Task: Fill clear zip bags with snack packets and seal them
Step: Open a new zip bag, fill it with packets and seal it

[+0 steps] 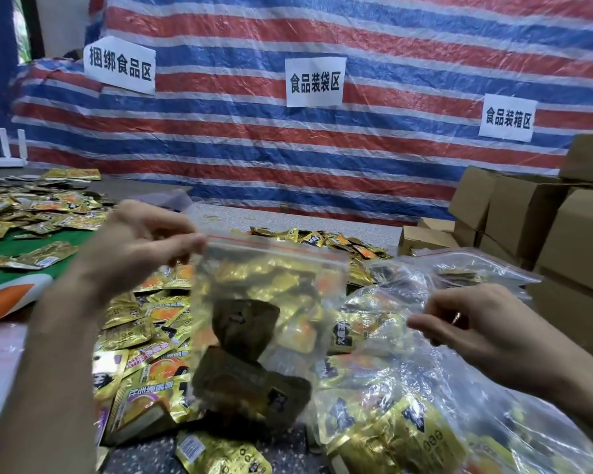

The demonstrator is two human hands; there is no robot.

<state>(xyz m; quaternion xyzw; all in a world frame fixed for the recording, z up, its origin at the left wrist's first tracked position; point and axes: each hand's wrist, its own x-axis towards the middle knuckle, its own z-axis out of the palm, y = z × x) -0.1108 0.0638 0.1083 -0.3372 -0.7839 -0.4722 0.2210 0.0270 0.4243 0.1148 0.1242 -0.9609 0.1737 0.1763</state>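
Zip bag [264,302] pinched by left hand [144,241]; right hand [476,323] curled, grip unclear; packets [243,323] inside blurred.

Zip bag [264,295]: clear thin plastic, glossy, wrinkled, red plastic zip strip. Snack packets [144,336]: gold metallised foil, shiny, creased. Filled bags [425,388] on the right: same clear crinkled film. Backdrop tarp [391,159]: woven striped plastic under a glossy clear sheet. Signs [315,82]: matt white paper. Boxes [528,213]: matt brown cardboard. Surface [141,456]: grey, speckled, stone-like.
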